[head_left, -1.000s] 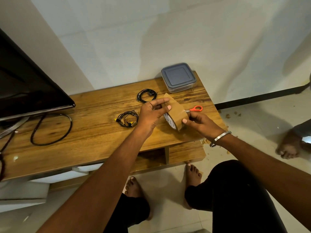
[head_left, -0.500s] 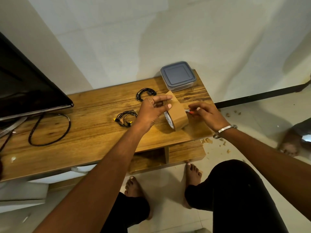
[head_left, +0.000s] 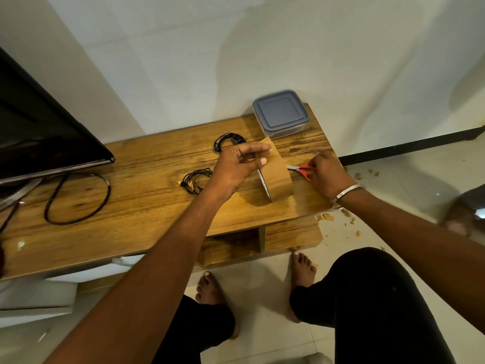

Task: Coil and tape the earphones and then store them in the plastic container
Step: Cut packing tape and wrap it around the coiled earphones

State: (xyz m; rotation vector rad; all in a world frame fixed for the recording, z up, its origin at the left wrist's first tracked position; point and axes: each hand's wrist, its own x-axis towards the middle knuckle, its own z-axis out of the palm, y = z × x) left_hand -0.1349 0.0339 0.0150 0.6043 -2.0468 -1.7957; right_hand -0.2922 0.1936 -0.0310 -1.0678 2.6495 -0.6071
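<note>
Scissors are the news here: a second ago the right hand point(head_left: 326, 176) was steadying the brown tape roll point(head_left: 275, 177), and now it's slid off to the right and settled over the red-handled scissors point(head_left: 301, 169) lying on the wooden TV stand point(head_left: 144, 185). Fingers are curled down onto the handles, though I can't tell if it's properly got them yet. The left hand point(head_left: 236, 169) hasn't budged: it pinches the pulled-out tape end point(head_left: 267, 145) between thumb and fingertips, strip stretched up off the roll. My guess is a cut is coming, so a piece can go round one of the coils.

Counting, biggest first:
- one TV stand, with one dark TV screen point(head_left: 39, 132) at its left end
- one loop of thick black cable point(head_left: 78, 198) under the screen
- one plastic container point(head_left: 280, 114), grey lid still on, back right corner against the wall
- one tape roll, standing on edge
- two earphones: the far coil point(head_left: 228, 141) all black, just behind the left hand, and the near coil point(head_left: 195, 179) with yellow bits, left of that hand
- one pair of scissors

Both earphones look coiled already and sit on the stand, well apart from the container. Nothing is stored yet.
</note>
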